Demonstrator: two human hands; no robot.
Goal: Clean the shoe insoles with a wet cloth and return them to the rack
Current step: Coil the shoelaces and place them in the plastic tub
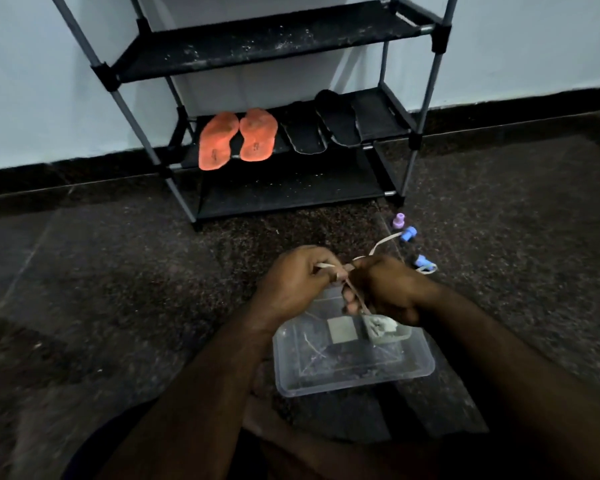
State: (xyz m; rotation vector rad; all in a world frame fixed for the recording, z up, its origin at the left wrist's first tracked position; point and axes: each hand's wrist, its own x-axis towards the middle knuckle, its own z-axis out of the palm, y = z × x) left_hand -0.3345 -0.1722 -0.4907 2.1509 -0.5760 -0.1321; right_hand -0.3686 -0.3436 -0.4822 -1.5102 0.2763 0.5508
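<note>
Insoles first: we see an orange pair (237, 139) lying side by side on the middle shelf of the rack (284, 46), and a black pair (321, 124) just right of them on the same shelf, one partly overlapping the other. None is in the hands. We read the pale cloth (381, 328) as the wet cloth: it hangs bunched from our right hand (388, 289), low over the clear plastic tub (352, 355) on the floor (118, 289). A thin strip of it runs up through both fists. Our left hand (293, 278) is closed tight on one end of the strip, the right is closed on the other part, and the two hands almost touch above the tub. We judge the step as wringing or twisting out the cloth over the tub, so cleaning proper is not yet under way on any insole. Whether the tub holds water we cannot tell; it's dim. Small blue and purple plastic pieces (409, 233) lie on the floor right of the hands, with a white cord (383, 242) near them. Next move calls for freeing one hand, reaching forward to the middle shelf and lifting an insole toward the cloth. The orange ones look the dirtiest.
</note>
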